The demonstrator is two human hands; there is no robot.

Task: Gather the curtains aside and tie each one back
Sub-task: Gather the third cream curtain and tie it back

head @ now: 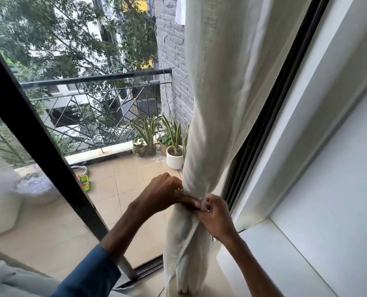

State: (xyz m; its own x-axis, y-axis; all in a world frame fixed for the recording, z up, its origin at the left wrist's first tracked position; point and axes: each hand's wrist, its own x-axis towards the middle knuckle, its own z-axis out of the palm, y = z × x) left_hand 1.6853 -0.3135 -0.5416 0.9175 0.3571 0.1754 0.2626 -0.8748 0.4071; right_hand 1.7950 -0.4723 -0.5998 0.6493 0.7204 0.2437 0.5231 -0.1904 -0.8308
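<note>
A cream curtain [225,99] hangs at the right side of the glass door, bunched into a narrow waist low down and flaring out again below it. My left hand [163,192] reaches in from the left and pinches the fabric at that waist. My right hand [215,213] meets it from the right, its fingers curled on the same bunched spot. Whether a separate tie band runs round the waist, I cannot tell; the fingers cover it.
A black door frame [28,133] slants across the left. Behind the glass lies a tiled balcony with potted plants [174,155] and a black railing [96,78]. A white wall and ledge [285,249] stand close on the right. Grey fabric [4,281] lies bottom left.
</note>
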